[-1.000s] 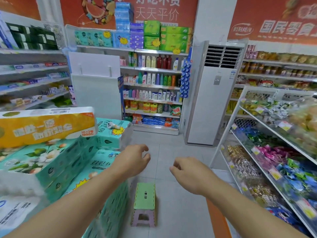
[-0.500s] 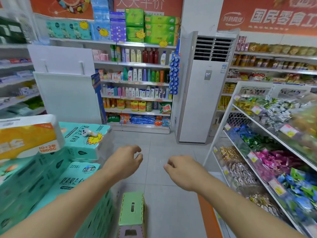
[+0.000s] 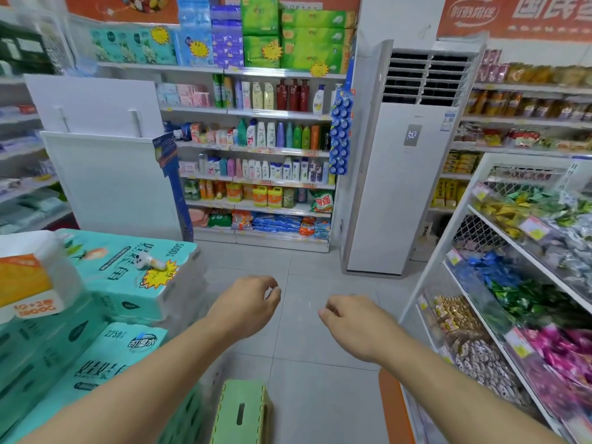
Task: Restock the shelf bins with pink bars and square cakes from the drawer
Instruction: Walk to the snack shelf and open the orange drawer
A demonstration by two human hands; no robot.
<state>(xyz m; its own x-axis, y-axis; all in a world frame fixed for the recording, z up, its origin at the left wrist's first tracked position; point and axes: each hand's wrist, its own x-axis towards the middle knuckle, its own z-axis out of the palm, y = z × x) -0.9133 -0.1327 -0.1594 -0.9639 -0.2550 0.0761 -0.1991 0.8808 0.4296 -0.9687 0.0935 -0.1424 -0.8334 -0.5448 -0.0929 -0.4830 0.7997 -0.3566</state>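
Both my arms reach out over the tiled aisle floor. My left hand (image 3: 246, 304) and my right hand (image 3: 350, 322) hang side by side with loosely curled fingers, and neither holds anything. To my right stands a white snack shelf (image 3: 455, 248) with sloped bins. One low bin holds pink wrapped bars (image 3: 557, 350). Bins above it hold green, blue and yellow packets. No drawer is in view.
Stacked teal tissue packs (image 3: 128, 277) crowd the left side. A small green folding stool (image 3: 240, 411) stands on the floor below my hands. A tall white air conditioner (image 3: 400, 187) and a shelf of bottles (image 3: 266, 136) close the aisle ahead.
The view has shifted left and forward along the aisle. The tissue packs and stool slid lower in view. Both hands stay empty and in about the same pose.
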